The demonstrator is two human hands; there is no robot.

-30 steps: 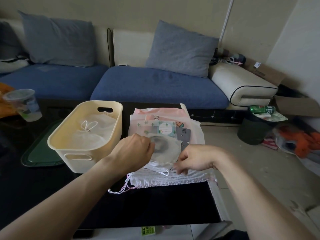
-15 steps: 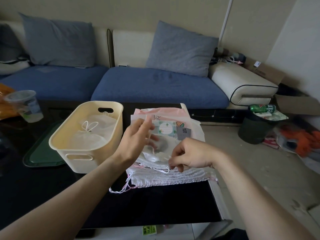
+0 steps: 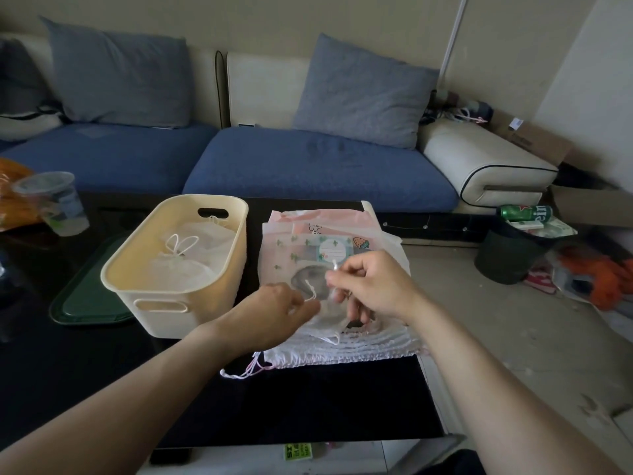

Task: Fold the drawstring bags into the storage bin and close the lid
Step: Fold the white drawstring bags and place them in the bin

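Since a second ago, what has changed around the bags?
The left hand dropped from over the top bag to its near left edge and now pinches it. The right hand rose and pinches the white cord, lifting it. The bin, the green lid beside it and the rest of the pile stayed put.

Both forearms are bare from the lower frame edge up to the wrists; no sleeve, cuff, watch, bracelet or ring shows on either. The left hand (image 3: pixel 274 311) and the right hand (image 3: pixel 373 286) are ungloved, with short, unpainted nails where the fingertips can be seen. A dark patch of clothing shows at the bottom edge, below the near rim of the black glossy bench (image 3: pixel 308 406); its kind cannot be told.
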